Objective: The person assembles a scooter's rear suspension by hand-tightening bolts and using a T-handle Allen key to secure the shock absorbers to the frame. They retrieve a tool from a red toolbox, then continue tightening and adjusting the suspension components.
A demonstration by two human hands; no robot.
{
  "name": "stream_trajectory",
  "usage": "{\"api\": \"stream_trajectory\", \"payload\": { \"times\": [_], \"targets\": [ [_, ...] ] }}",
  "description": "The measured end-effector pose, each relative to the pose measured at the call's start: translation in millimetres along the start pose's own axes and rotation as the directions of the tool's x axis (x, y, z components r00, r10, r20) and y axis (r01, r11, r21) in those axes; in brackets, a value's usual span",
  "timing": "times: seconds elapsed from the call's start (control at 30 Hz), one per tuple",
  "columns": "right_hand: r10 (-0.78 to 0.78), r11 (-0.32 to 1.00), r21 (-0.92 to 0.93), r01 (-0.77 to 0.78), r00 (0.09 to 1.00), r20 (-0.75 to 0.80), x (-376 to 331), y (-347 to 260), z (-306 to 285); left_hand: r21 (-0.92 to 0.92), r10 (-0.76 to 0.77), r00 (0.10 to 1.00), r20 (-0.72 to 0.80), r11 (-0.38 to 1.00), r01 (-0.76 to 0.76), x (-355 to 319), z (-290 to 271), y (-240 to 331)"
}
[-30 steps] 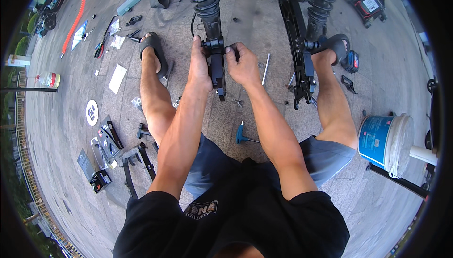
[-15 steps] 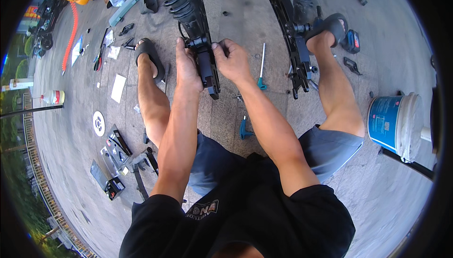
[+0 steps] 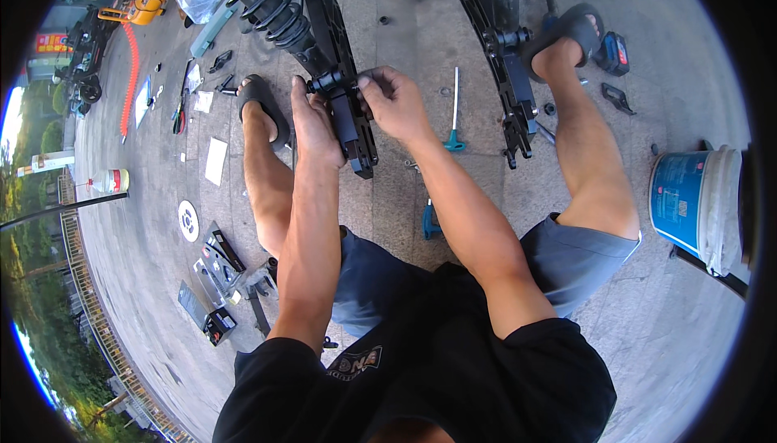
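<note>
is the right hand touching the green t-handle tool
Apart: the head view shows paving between the right hand and the green T-handle tool.

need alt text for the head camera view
A person's left hand and right hand flank a black metal arm joined to a coil-spring shock absorber; a teal T-handle tool lies on the paving.
</note>
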State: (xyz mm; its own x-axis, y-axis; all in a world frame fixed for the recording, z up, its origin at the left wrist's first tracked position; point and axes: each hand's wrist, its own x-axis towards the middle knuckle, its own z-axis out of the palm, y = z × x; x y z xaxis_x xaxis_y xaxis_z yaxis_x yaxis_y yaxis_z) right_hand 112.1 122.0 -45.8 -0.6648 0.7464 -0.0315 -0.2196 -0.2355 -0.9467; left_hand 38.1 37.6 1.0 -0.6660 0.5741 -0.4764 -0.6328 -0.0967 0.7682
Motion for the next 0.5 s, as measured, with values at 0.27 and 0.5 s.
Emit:
{"api": "stream_trajectory", "payload": {
  "times": [0.27, 0.5],
  "targets": [
    [0.19, 0.948, 0.238, -0.211, 0.976, 0.106, 3.0, 9.4, -28.3, 0.049, 0.029, 0.999, -0.017, 0.998, -0.028, 2.9, -3.3, -1.4],
    [0.462, 0.484, -0.826, -0.29, 0.886, -0.04, -35.0, 83.6, -90.7, 0.073, 0.003, 1.0, 0.027, 0.997, -0.005, 9.1, -11.3, -2.6]
  ]
}}
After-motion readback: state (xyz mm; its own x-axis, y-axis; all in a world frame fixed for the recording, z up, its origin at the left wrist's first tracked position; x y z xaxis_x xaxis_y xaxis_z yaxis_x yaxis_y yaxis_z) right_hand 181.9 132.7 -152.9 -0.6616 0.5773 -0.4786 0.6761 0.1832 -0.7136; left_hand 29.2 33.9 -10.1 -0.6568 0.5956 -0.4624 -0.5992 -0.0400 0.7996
